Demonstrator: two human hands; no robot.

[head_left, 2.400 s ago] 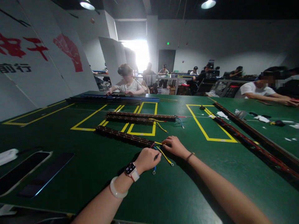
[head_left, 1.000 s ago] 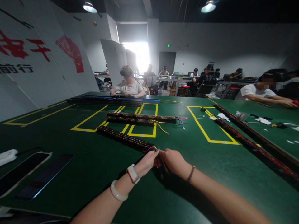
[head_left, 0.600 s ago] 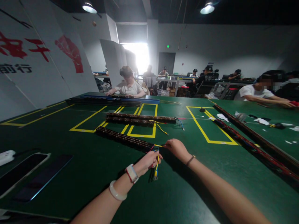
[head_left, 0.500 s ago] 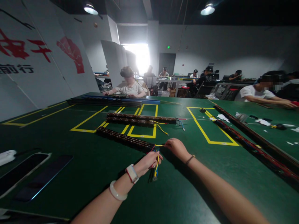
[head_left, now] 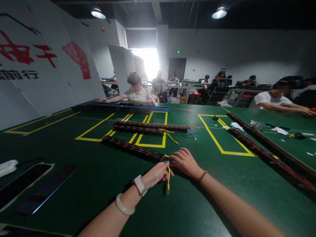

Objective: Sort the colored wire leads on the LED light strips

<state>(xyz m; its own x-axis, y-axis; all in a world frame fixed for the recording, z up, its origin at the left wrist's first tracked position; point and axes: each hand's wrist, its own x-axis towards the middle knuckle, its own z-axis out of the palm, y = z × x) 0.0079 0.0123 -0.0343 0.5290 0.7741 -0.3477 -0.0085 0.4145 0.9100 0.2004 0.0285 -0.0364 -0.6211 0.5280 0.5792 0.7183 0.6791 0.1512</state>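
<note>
A long black strip with copper-coloured lines (head_left: 133,148) lies slanted on the green table, with thin coloured wires at its near right end. My left hand (head_left: 158,174) is closed on these wires just beyond the strip's end. A yellow wire (head_left: 169,176) hangs below those fingers, a metal lug at its tip. My right hand (head_left: 186,163) has its fingers stretched and somewhat apart; its fingertips are right beside my left fingertips, by the wires. Whether they touch a wire is too small to tell. Farther back lie similar black strips (head_left: 148,126) with loose yellow and blue leads.
Yellow tape (head_left: 219,144) marks boxes on the table. At left lie two dark phone-like slabs (head_left: 49,189) and a white device (head_left: 8,167). Long strips with red wiring (head_left: 261,153) run along the right. A co-worker (head_left: 138,93) sits across the table behind long rails (head_left: 116,108).
My right hand has shifted slightly left, its pinch on a yellow wire loosened and its fingers spread. The hanging wire ends below my left hand have swung a little to the right.
</note>
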